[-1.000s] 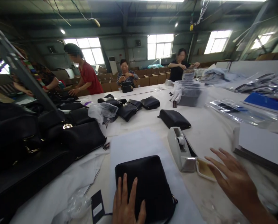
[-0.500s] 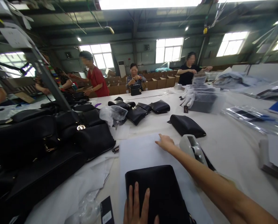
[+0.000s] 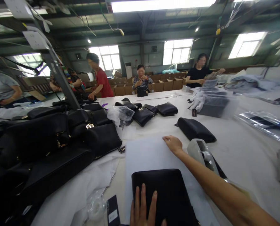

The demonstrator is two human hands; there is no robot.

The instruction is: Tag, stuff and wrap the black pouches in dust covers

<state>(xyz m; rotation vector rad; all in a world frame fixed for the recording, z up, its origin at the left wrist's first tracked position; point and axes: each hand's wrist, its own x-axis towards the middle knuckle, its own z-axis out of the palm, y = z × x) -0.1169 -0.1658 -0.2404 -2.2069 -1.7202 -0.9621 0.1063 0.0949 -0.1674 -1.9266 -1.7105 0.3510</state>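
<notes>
Black bag (image 3: 169, 191), a single one under the person's hands, lies on one white sheet (image 3: 142, 153) at the near middle of the bench (image 3: 236, 153).

From the left, a heap of black bags (image 3: 41, 131) overlaps too much to be counted; one round gold emblem (image 3: 89, 126) shows on it. Before the heap spread pale wrapping sheets (image 3: 69, 191), their number unclear, then one clear roll (image 3: 96, 205) and one black tag (image 3: 113, 207) with one white label. One smaller dark tag (image 3: 122, 149) sits by the heap's right end. Beyond are one crumpled clear plastic bag (image 3: 121, 114) and at least four loose black bags (image 3: 167, 109), the fourth apart from the others.

The left hand (image 3: 143, 213) rests on the black bag, fingers spread and gripping nothing. The right hand (image 3: 174, 144) is at the white sheet's far right corner, fingers pinched on it. One tape dispenser (image 3: 193, 146) stands just beside the right forearm. Further right come one stack of plastic-wrapped dark items (image 3: 212, 105) and some clear plastic packaging (image 3: 267, 124).

Across the bench, left to right, five co-workers show: one in grey, one in patterned clothing, one in red, one behind a small black bag, one in black.
</notes>
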